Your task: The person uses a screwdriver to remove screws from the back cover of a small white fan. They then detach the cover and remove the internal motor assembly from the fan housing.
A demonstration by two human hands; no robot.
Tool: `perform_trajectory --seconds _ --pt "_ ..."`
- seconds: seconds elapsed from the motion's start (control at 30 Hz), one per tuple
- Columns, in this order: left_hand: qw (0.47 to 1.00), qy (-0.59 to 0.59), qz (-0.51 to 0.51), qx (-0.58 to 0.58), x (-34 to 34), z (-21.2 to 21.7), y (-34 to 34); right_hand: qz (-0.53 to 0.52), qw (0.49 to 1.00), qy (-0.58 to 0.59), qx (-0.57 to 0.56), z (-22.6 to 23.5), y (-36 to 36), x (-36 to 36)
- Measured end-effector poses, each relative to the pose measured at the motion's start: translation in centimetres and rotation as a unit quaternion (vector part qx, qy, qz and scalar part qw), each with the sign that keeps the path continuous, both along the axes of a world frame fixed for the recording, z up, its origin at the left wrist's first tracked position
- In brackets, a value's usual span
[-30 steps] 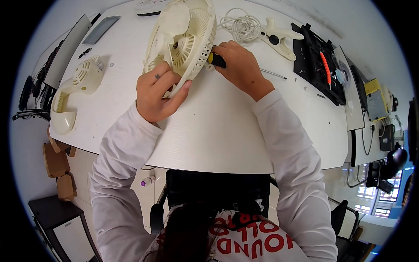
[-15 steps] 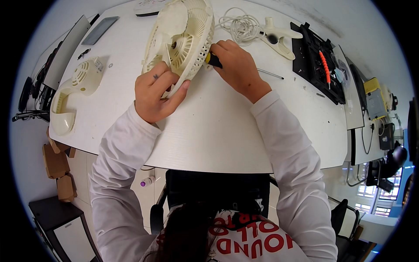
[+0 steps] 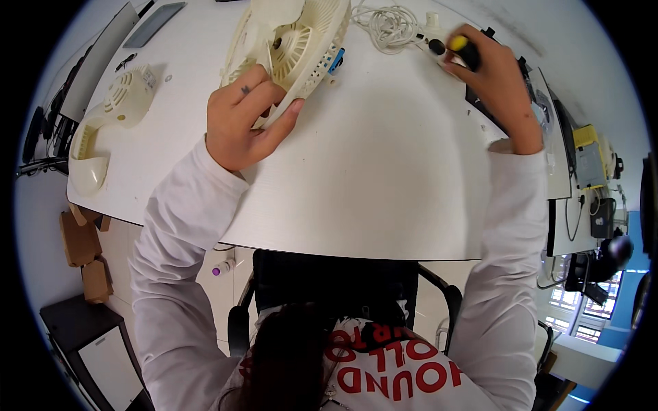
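My left hand (image 3: 247, 123) is closed on the near rim of a cream fan head (image 3: 312, 72), which stands tilted on the table with its slotted grille and pale blade showing. Against the right side of that rim is a small blue piece (image 3: 336, 60). My right hand (image 3: 497, 82) is up at the far right, gripping a screwdriver (image 3: 466, 52) by its black-and-yellow handle. The screwdriver's shaft is hidden. Just beyond that hand lie a coiled white cable (image 3: 391, 29) and a cream stand part (image 3: 432, 24), partly covered.
A curved cream fan part (image 3: 127, 99) lies at the left of the white table (image 3: 356, 185). A grey tablet-like slab (image 3: 155, 25) rests at the far left. The black tray (image 3: 480, 109) at right is mostly behind my right hand. A black chair (image 3: 336, 281) stands at the front edge.
My right hand has moved away from the fan rim to the far right, carrying the screwdriver. The blue piece by the rim is now exposed. My left hand still holds the fan head.
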State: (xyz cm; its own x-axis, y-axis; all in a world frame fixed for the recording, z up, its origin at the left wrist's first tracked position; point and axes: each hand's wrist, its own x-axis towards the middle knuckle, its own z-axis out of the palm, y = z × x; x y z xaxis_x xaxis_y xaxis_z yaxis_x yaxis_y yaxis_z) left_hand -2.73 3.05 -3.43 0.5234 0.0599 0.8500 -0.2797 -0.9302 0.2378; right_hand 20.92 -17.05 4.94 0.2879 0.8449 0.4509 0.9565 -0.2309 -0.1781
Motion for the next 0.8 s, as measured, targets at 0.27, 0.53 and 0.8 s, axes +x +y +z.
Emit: perform_trajectory --seconds 0.27,0.53,0.8 --pt "1.0 0.012 0.001 0.001 -0.2 0.1 0.2 -0.13 0.977 0.054 -0.162 -2.9 -7.1 6.6" --pt "1.0 0.0 -0.008 -0.005 0.0 0.2 0.0 -0.215 0.96 0.032 -0.174 -5.7 -7.6 7.6" --pt "0.999 0.005 -0.013 -0.029 -0.1 -0.1 0.0 -0.236 0.955 0.021 -0.177 -6.5 -7.0 7.4"
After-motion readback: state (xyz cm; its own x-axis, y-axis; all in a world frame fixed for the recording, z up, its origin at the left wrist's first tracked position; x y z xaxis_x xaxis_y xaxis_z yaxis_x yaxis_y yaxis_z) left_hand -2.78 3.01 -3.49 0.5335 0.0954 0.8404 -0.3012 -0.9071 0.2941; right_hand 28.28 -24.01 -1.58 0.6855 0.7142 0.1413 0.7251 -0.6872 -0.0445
